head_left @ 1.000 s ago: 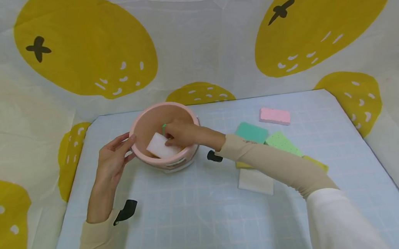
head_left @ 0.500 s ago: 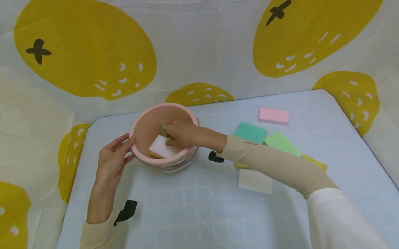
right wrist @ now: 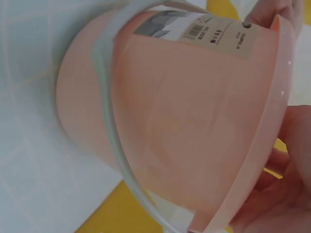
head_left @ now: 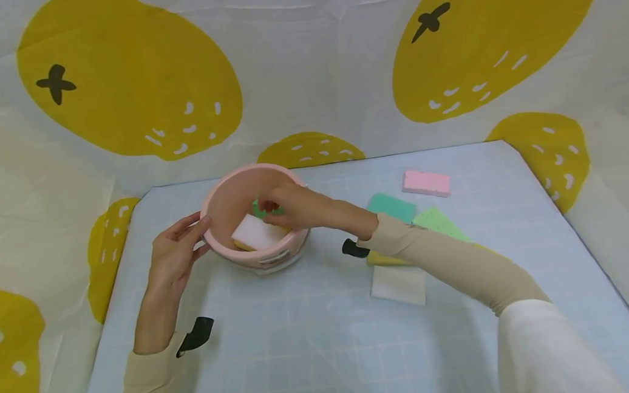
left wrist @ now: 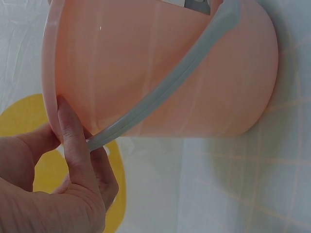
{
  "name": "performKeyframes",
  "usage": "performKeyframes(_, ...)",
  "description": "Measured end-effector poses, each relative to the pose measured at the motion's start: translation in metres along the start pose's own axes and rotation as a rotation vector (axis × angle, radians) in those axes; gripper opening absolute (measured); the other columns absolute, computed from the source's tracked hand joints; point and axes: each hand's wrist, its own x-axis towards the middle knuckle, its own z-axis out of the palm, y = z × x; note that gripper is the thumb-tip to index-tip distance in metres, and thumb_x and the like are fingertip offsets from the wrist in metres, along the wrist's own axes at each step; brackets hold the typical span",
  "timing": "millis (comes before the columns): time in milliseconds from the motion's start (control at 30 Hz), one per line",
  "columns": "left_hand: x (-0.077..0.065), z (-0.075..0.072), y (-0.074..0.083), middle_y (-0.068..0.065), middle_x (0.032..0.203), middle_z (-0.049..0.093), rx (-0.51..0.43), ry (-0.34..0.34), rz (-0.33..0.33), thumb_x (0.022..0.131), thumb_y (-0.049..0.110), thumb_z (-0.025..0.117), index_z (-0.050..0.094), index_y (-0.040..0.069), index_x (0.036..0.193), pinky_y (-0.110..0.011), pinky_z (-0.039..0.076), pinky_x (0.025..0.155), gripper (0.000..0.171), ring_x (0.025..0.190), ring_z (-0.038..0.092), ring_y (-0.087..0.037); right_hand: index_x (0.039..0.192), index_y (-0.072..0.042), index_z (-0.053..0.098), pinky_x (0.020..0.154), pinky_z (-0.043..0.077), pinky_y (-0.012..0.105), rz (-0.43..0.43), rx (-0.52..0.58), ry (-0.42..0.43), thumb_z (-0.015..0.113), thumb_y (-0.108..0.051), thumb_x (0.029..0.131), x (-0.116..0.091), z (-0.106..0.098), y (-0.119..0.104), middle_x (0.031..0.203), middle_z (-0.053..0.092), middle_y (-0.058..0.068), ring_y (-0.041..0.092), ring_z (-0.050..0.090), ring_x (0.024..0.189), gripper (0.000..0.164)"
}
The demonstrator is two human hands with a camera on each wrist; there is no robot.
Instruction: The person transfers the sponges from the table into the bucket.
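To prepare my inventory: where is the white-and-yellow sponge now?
In the head view, the white-and-yellow sponge lies inside the pink bucket, left of the picture's centre, just below and left of the right hand.

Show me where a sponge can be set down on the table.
The widest bare patch of table lies on the near side of the bucket, between the left sleeve and the white sponge outside it. Another runs from the pink sponge to the table's right edge. Crowded: under the right sleeve, where other sponges bunch.
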Motion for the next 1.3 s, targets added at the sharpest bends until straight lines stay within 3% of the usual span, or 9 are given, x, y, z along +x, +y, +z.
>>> performKeyframes(267, 0.001, 0.0, -0.001, -0.002, 0.139, 0.059, 0.005, 0.005, -0.004, 0.078, 0.051, 0.084, 0.057, 0.018, 0.147, -0.018, 0.058, 0.078, 0.081, 0.108, 0.062, -0.013, 0.115, 0.0, 0.064, 0.097, 0.054, 0.034, 0.009, 0.142, 0.086, 0.067, -0.008, 0.099, -0.015, -0.008, -0.001, 0.113, 0.066, 0.011, 0.022, 0.064, 0.105, 0.018)
performKeyframes(567, 0.001, 0.001, -0.002, -0.003, 0.139, 0.059, 0.005, 0.014, -0.004, 0.079, 0.051, 0.084, 0.057, 0.018, 0.148, -0.018, 0.058, 0.078, 0.081, 0.108, 0.062, -0.013, 0.117, 0.004, 0.068, 0.084, 0.056, 0.028, 0.026, 0.184, 0.206, 0.071, -0.008, 0.098, -0.034, -0.018, 0.001, 0.108, 0.07, 0.01, 0.02, 0.064, 0.097, 0.023)
performKeyframes(833, 0.002, 0.0, -0.002, -0.001, 0.129, 0.062, -0.008, 0.006, 0.009, 0.079, 0.05, 0.085, 0.057, 0.016, 0.147, -0.018, 0.058, 0.077, 0.08, 0.104, 0.063, -0.013, 0.116, 0.004, 0.069, 0.089, 0.057, 0.031, -0.025, 0.235, 0.254, 0.071, -0.005, 0.097, -0.051, -0.021, 0.01, 0.111, 0.071, 0.014, 0.019, 0.065, 0.099, 0.021)
performKeyframes(1000, 0.001, 0.001, -0.001, -0.002, 0.134, 0.061, -0.012, 0.004, 0.01, 0.08, 0.049, 0.084, 0.057, 0.016, 0.147, -0.018, 0.059, 0.078, 0.079, 0.105, 0.063, -0.013, 0.115, 0.004, 0.069, 0.09, 0.057, 0.033, -0.04, 0.23, 0.284, 0.072, -0.004, 0.096, -0.064, -0.024, 0.015, 0.111, 0.071, 0.013, 0.018, 0.066, 0.099, 0.022)
performKeyframes(1300, 0.001, 0.0, -0.002, -0.004, 0.139, 0.059, -0.012, 0.006, 0.007, 0.08, 0.05, 0.084, 0.056, 0.017, 0.148, -0.018, 0.058, 0.079, 0.08, 0.107, 0.063, -0.014, 0.117, -0.001, 0.069, 0.095, 0.056, 0.035, 0.012, 0.218, 0.297, 0.073, -0.01, 0.097, -0.085, -0.025, 0.021, 0.113, 0.07, 0.007, 0.017, 0.066, 0.102, 0.022)
